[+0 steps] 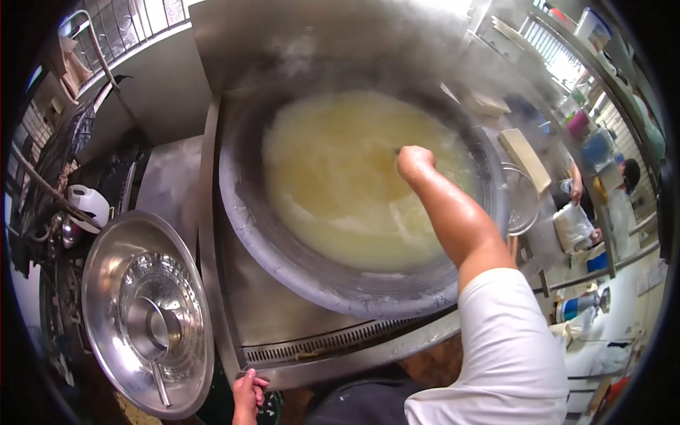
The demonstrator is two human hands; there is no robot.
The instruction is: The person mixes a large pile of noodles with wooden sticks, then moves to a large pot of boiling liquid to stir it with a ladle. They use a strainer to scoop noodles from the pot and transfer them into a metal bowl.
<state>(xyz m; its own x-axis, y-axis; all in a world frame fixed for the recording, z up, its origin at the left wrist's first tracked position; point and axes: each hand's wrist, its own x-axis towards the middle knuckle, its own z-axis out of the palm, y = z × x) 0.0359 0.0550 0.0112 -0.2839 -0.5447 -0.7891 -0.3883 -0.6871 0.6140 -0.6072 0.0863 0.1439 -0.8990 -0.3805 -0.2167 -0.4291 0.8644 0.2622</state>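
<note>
Your right hand [414,161] sits just right of the frame's centre, above the yellowish liquid [340,177] that fills the large wok [283,262]. The fingers are clenched into a fist around a thin dark handle [397,151], only a short tip of which shows at the knuckles; what kind of tool it is cannot be told. Your forearm runs from the fist down toward 5 o'clock, ending in a white sleeve [506,340]. Steam drifts over the wok's far rim toward 12 o'clock and blurs what lies behind it. The wok is set into a steel range [297,340], whose slotted front edge runs along the 6 o'clock side. Your left hand [247,393] is at 6 o'clock, low in the frame, its fingers curled over the front lip of that range, well apart from the right hand. At 8 o'clock a wide steel basin [106,297] holds a perforated strainer [180,283] with a ladle [152,333] lying inside it. Just beyond the wok's right rim, at 3 o'clock, stands a round wire sieve [523,202]. Farther out at 3 o'clock another person [623,177] stands at a cluttered counter, with a white plastic bag [572,225] close by.
</note>
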